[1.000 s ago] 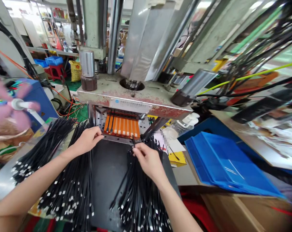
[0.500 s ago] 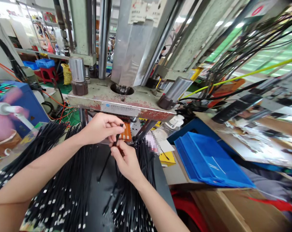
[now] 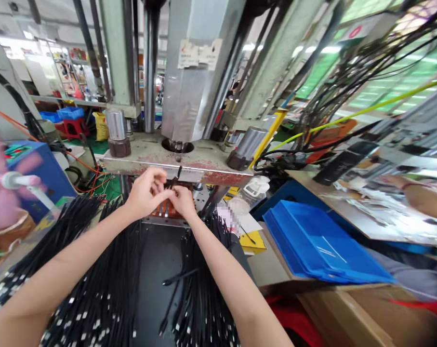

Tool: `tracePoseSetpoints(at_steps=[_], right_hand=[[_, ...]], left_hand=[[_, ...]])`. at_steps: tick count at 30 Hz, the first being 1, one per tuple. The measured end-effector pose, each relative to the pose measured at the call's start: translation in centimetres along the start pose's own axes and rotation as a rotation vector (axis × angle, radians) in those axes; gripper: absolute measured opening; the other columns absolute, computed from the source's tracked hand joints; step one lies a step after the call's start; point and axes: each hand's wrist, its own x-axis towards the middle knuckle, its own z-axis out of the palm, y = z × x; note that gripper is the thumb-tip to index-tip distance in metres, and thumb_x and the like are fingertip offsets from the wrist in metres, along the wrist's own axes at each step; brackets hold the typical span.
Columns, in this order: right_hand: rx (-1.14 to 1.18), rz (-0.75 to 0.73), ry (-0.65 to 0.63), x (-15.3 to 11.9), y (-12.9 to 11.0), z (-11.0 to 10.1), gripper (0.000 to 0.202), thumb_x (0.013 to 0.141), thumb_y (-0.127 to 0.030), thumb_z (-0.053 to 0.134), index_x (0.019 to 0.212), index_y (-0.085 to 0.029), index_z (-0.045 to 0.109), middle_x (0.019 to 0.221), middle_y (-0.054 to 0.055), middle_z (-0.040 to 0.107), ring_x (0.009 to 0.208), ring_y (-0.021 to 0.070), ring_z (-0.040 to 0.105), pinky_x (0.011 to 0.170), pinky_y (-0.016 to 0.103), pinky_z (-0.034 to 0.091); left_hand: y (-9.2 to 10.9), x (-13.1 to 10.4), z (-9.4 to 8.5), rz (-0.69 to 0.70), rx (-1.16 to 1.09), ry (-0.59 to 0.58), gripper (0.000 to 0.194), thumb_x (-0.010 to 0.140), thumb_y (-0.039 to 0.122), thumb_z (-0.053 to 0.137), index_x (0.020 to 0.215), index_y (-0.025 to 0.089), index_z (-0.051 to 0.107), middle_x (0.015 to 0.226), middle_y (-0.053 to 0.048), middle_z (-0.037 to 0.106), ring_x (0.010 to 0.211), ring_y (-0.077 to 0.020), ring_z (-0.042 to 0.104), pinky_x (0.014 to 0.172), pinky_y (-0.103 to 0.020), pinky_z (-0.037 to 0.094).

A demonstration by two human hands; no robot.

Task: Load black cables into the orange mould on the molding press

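A short black cable (image 3: 175,179) stands up between my hands, just in front of the press opening. My right hand (image 3: 182,201) pinches it low down. The thumb of my left hand (image 3: 146,193) meets the cable beside the right fingertips, while its other fingers curl loosely above. Below my hands lies an orange-brown mould block (image 3: 165,210) with pale slots, partly covered by them. Bundles of black cables with light metal ends lie on both sides: the left bundle (image 3: 106,270) and the right bundle (image 3: 204,284).
A press with a thick plate (image 3: 146,153) and steel columns rises ahead. Blue bins (image 3: 312,241) stand to the right, above a cardboard box (image 3: 348,313). A clear jar (image 3: 252,193) sits behind the papers. A pink fan (image 3: 18,185) is at left. Another person's arm (image 3: 424,195) shows at far right.
My hands have moved forward and up with the cable, closer to the mould block. The left fingers have loosened from around the cable's upper end. The view has tilted up slightly.
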Motion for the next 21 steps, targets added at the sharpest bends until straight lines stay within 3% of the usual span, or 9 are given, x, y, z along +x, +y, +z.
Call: tracePoseSetpoints(at_steps=[3,5,6,9,12,16,21], right_hand=[[-0.016,0.031,-0.038,1.0,0.6,0.2,0.02,0.081,-0.026,0.059,0.067,-0.016,0.067,0.058,-0.001,0.064,0.059,0.0132,0.056,0.061,0.021,0.04],[0.009,0.048,-0.06,0.9,0.9,0.2,0.016,0.081,-0.024,0.06,0.071,-0.016,0.07,0.061,-0.001,0.066,0.061,0.0138,0.06,0.064,0.022,0.043],[0.031,0.055,-0.07,0.8,1.1,0.3,0.013,0.081,-0.022,0.061,0.075,-0.017,0.071,0.065,0.0,0.068,0.064,0.0142,0.062,0.066,0.022,0.044],[0.043,0.044,-0.107,1.0,1.5,0.3,0.014,0.079,-0.016,0.063,0.088,-0.019,0.073,0.078,0.0,0.073,0.073,0.0145,0.066,0.071,0.022,0.046],[-0.14,0.043,-0.089,1.8,1.7,0.3,0.014,0.079,-0.017,0.066,0.09,-0.02,0.074,0.088,0.003,0.074,0.084,0.0176,0.066,0.08,0.026,0.046],[-0.397,0.092,0.026,1.8,1.6,0.2,0.014,0.085,-0.02,0.059,0.09,-0.02,0.072,0.099,0.008,0.071,0.097,0.0217,0.062,0.087,0.031,0.042],[-0.455,0.077,-0.072,0.0,0.8,0.3,0.013,0.083,-0.032,0.063,0.082,-0.021,0.07,0.085,0.007,0.068,0.085,0.0211,0.062,0.079,0.031,0.042]], left_hand=[[-3.2,-3.7,0.8,-0.034,0.232,-0.43,0.027,0.087,0.025,0.059,0.113,0.017,0.058,0.109,-0.009,0.067,0.101,-0.019,0.063,0.091,-0.035,0.048],[-4.4,-5.9,0.9,0.025,0.351,-0.68,0.04,0.09,0.024,0.056,0.129,0.02,0.051,0.134,-0.011,0.057,0.127,-0.0215,0.049,0.109,-0.044,0.034],[-4.7,-6.6,0.8,0.055,0.4,-0.744,0.047,0.091,0.026,0.054,0.136,0.021,0.044,0.143,-0.011,0.049,0.134,-0.0215,0.042,0.113,-0.048,0.026],[-4.6,-7.4,0.7,0.111,0.52,-0.787,0.054,0.094,0.036,0.048,0.145,0.023,0.033,0.15,-0.011,0.039,0.139,-0.0206,0.035,0.117,-0.053,0.009],[-4.9,-5.9,1.1,0.091,0.571,-0.776,0.054,0.097,0.045,0.038,0.145,0.022,0.035,0.149,-0.01,0.041,0.137,-0.0198,0.038,0.117,-0.051,0.007],[-7.0,-2.2,2.5,-0.074,0.606,-0.81,0.053,0.098,0.045,0.024,0.143,0.02,0.04,0.149,-0.008,0.04,0.138,-0.0201,0.038,0.115,-0.045,0.019],[-10.0,2.1,4.6,-0.224,0.573,-0.795,0.047,0.098,0.036,0.025,0.129,0.02,0.056,0.14,-0.007,0.052,0.129,-0.019,0.048,0.106,-0.03,0.035]])
